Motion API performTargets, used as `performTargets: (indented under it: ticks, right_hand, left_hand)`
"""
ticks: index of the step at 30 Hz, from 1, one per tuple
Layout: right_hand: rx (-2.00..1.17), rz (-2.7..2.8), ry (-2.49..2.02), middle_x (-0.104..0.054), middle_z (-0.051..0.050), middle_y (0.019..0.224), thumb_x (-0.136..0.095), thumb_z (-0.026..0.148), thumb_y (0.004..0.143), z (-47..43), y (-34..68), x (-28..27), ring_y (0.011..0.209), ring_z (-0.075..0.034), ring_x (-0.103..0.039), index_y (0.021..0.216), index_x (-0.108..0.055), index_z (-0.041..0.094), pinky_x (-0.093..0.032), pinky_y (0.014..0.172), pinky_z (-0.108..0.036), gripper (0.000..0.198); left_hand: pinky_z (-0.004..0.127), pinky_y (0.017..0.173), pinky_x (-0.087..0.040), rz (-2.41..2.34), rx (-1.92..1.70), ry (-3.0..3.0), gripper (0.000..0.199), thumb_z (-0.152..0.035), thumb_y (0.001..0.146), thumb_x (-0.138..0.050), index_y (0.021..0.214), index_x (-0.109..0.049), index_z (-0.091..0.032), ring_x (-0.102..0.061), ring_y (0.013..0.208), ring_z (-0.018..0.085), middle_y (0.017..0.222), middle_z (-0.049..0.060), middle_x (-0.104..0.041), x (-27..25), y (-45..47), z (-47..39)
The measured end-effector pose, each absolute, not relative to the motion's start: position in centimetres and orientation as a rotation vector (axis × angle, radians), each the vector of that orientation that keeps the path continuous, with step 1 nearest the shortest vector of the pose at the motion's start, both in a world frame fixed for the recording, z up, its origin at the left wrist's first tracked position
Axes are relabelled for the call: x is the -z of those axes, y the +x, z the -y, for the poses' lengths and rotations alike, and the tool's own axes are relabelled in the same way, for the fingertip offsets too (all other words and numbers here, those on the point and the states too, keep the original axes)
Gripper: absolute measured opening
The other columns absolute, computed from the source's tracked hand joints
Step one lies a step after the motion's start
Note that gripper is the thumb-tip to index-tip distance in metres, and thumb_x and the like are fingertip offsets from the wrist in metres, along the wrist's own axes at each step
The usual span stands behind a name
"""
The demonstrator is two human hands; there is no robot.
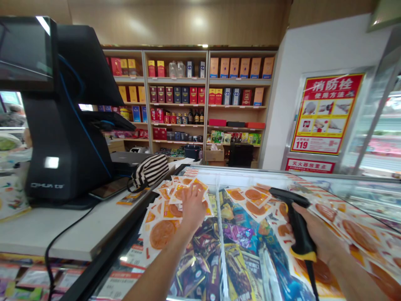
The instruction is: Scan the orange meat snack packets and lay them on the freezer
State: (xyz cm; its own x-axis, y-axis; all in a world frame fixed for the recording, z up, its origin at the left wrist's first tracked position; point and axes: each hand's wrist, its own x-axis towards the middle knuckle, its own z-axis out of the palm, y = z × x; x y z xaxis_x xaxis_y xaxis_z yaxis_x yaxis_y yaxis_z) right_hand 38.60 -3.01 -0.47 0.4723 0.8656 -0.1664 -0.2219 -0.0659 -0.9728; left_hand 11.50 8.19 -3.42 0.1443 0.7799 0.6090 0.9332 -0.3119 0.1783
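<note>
My right hand is wrapped round the handle of a black and yellow barcode scanner, its head pointing left and its cable hanging down. With fingers spread, my left hand rests on a pile of flat, clear-and-white packets, each showing a round orange-brown piece. Whether the fingertips pinch one of them cannot be made out. More such packets lie in the middle, and others spread beneath and right of the scanner. All lie on the glass top of a chest freezer filled with wrapped ice creams.
To the left, a black checkout terminal stands on a white counter, its cable trailing over the edge. Beside it are a phone and a striped pouch. Shelves of boxes and bottles line the back wall.
</note>
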Motion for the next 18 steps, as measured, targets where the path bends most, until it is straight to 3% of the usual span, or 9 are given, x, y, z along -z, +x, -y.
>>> performTargets:
  ticks: [4, 12, 15, 18]
  right_hand:
    - [-0.999, 0.618, -1.383, -0.054, 0.001, 0.045, -0.057, 0.042, 0.063, 3.0, 39.0, 0.3, 0.036, -0.011, -0.05, 0.063, -0.05, 0.016, -0.039, 0.031, -0.021, 0.026]
    - [-1.006, 0.666, -1.397, -0.052, 0.001, 0.041, -0.053, 0.047, 0.064, 3.1, 38.8, 0.2, 0.033, -0.01, -0.046, 0.062, -0.05, 0.016, -0.038, 0.031, -0.021, 0.031]
    - [-1.023, 0.683, -1.398, -0.053, 0.0, 0.042, -0.051, 0.048, 0.065, 3.1, 38.6, 0.2, 0.033, -0.009, -0.045, 0.062, -0.05, 0.016, -0.038, 0.031, -0.021, 0.032]
    - [-1.027, 0.688, -1.402, -0.052, 0.0, 0.041, -0.05, 0.047, 0.065, 3.2, 38.3, 0.1, 0.033, -0.01, -0.045, 0.061, -0.049, 0.016, -0.037, 0.031, -0.021, 0.031]
  left_hand:
    - [0.046, 0.098, -0.014, 1.543, 0.878, -2.453, 0.04, -0.023, 0.072, -0.042, 0.111, -0.045, -0.024, -0.022, 0.121, 0.022, 0.127, 0.005, -0.037, 3.8, 16.9, -8.1]
    - [0.047, 0.095, -0.019, 1.398, 0.593, -2.886, 0.056, -0.051, 0.069, -0.039, 0.117, -0.037, -0.022, -0.028, 0.118, 0.024, 0.125, 0.009, -0.038, 4.8, 25.7, -7.7]
    - [0.047, 0.093, -0.023, 1.407, 0.45, -2.908, 0.048, -0.046, 0.07, -0.042, 0.108, -0.047, -0.017, -0.04, 0.108, 0.026, 0.114, 0.013, -0.048, 4.5, 26.8, -7.4]
    - [0.041, 0.083, -0.035, 1.435, 0.427, -2.93, 0.028, -0.026, 0.073, -0.041, 0.094, -0.055, -0.012, -0.051, 0.093, 0.025, 0.095, 0.014, -0.058, 4.5, 27.0, -6.9]
